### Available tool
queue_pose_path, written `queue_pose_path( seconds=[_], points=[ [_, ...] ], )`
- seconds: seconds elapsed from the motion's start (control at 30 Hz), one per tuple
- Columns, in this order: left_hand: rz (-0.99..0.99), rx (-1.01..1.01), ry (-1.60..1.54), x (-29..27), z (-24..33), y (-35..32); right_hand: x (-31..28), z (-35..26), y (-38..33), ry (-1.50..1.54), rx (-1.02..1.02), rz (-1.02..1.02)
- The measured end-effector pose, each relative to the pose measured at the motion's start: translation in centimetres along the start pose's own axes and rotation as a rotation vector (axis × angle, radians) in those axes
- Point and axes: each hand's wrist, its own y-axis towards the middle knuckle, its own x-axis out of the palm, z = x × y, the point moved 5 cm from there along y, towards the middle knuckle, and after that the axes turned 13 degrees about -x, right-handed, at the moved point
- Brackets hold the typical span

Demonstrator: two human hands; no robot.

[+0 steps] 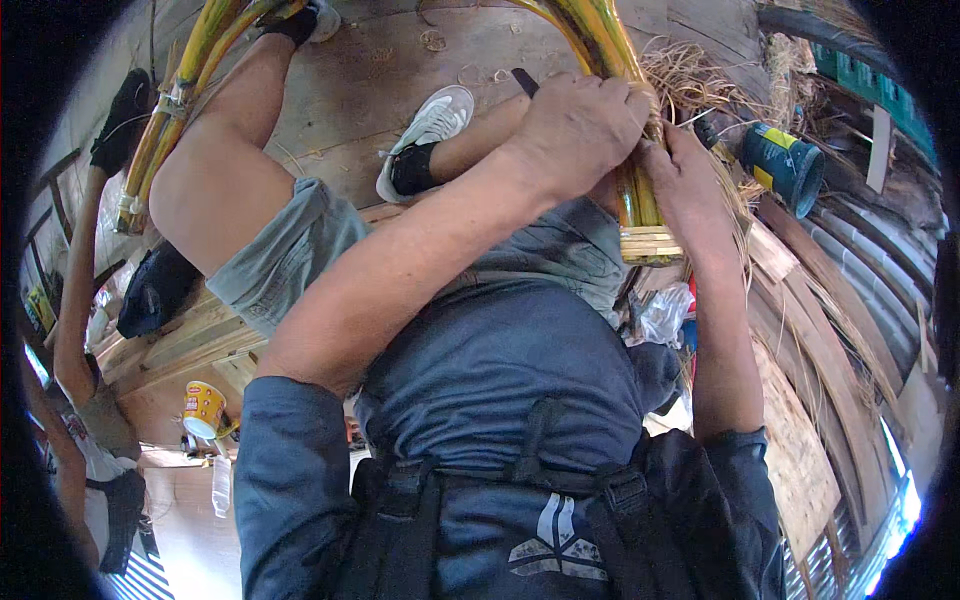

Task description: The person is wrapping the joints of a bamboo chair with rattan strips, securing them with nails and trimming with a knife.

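Note:
A curved frame of yellow-green bundled poles, bamboo or rattan by the look of it, arches over my lap. Its right leg ends in a band of pale woven strips. My left hand is closed over this leg, its fingers curled at the pole. Just below, my right hand grips the leg from its right side, thumb against the pole. A dark flat piece sticks out beside my left knuckles; whether I hold it is hidden. The frame's left leg bears wire-like ties and stands beside my left knee.
Loose fibre strips lie heaped beyond my right hand. A dark green can rests on its side there, near long planks. A yellow cup is at the left, where another person is partly in view.

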Motion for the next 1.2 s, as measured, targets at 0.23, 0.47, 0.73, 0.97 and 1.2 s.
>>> queue_pose_path(
  seconds=[0.23,0.47,0.73,0.97,1.2],
  points=[
    [0.172,0.109,0.109,0.7,-0.5,0.0,0.4,0.6,0.2,0.010,-0.003,-0.019],
    [0.190,0.067,0.103,1.3,-0.5,0.2,0.3,0.4,0.2,0.028,-0.079,0.000],
    [0.109,-0.064,0.159,1.3,-0.1,0.5,0.5,-0.2,0.1,0.010,-0.042,-0.010],
    [0.140,-0.122,0.044,1.4,0.1,-0.3,0.7,1.0,0.1,0.169,-0.009,-0.051],
    [0.120,-0.146,-0.120,1.1,-0.1,-0.9,-3.1,8.9,-4.7,0.866,0.410,0.252]
  ],
)
